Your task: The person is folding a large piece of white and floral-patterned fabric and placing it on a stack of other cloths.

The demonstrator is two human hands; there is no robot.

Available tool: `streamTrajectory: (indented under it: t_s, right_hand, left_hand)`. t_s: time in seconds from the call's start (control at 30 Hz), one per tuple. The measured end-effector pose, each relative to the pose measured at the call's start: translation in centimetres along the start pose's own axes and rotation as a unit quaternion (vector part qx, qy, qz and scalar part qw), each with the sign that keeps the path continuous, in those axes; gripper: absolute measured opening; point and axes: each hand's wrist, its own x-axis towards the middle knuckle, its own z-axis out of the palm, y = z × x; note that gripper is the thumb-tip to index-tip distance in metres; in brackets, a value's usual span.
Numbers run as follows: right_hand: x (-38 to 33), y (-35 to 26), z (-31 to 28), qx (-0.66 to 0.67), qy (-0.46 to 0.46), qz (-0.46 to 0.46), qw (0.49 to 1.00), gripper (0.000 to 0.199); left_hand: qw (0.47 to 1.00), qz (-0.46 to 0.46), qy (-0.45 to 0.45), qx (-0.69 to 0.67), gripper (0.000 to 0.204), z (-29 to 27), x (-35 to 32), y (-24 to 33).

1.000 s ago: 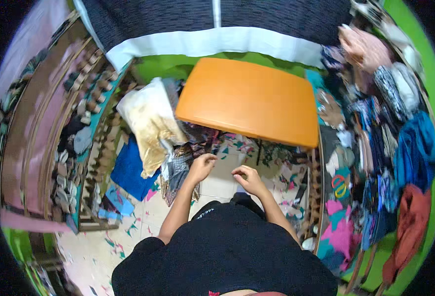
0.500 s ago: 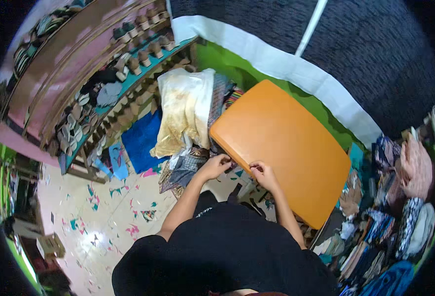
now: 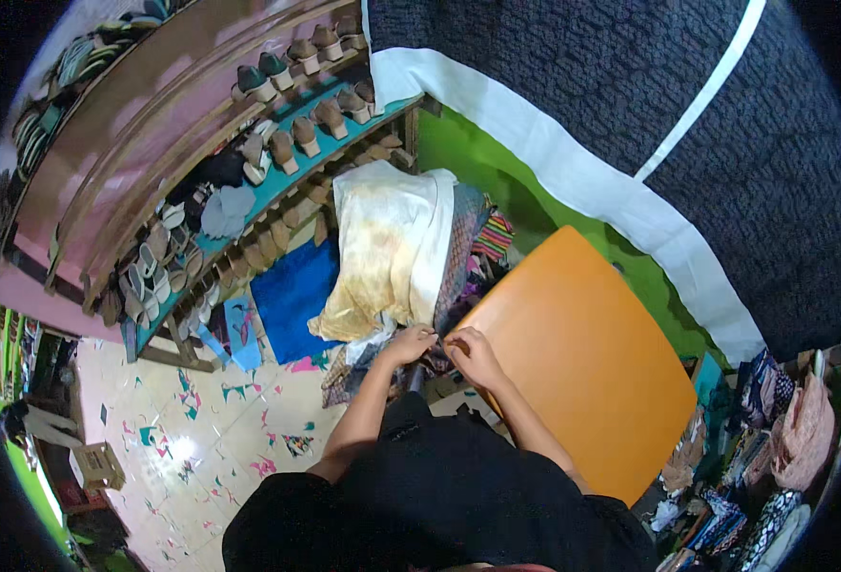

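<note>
Head view: left hand (image 3: 411, 341) and right hand (image 3: 470, 355) both pinch the patterned cloth (image 3: 396, 367) beside the orange counter (image 3: 573, 362). Cloth is gripped, not yet spread or folded.

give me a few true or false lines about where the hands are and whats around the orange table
1. Both hands meet at the patterned cloth by the near-left edge of the orange table. True: the left hand and right hand pinch it side by side.
2. The orange table is piled with shoes. False: its top is bare; the shoes sit on the shelves at the left.
3. A cream, yellow-stained fabric is draped over the pile behind the hands. True.
4. The blue cloth lies on the table. False: it lies low beside the shoe shelves, left of the pile.
</note>
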Motion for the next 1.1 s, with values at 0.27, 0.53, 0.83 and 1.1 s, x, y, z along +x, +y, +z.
streamTrajectory:
  t_s: [0.27, 0.53, 0.83, 1.1]
  right_hand:
    - [7.9, 5.2, 2.4, -0.249, 0.047, 0.049, 0.966, 0.019]
    - [8.8, 6.2, 2.6, -0.283, 0.047, 0.046, 0.957, 0.008]
    - [10.5, 6.6, 2.7, -0.278, 0.038, 0.074, 0.957, 0.005]
    - [9.8, 6.9, 2.4, -0.296, 0.013, 0.082, 0.952, 0.009]
  left_hand:
    - [0.984, -0.169, 0.01, -0.047, 0.036, -6.5, 12.5, -4.5]
    - [0.969, -0.186, 0.062, 0.151, 0.04, -10.3, 20.4, -5.6]
    - [0.913, -0.146, 0.209, 0.318, 0.049, -11.4, 23.8, -8.3]
    - [0.906, -0.129, 0.374, 0.147, 0.015, -14.2, 22.1, -6.8]
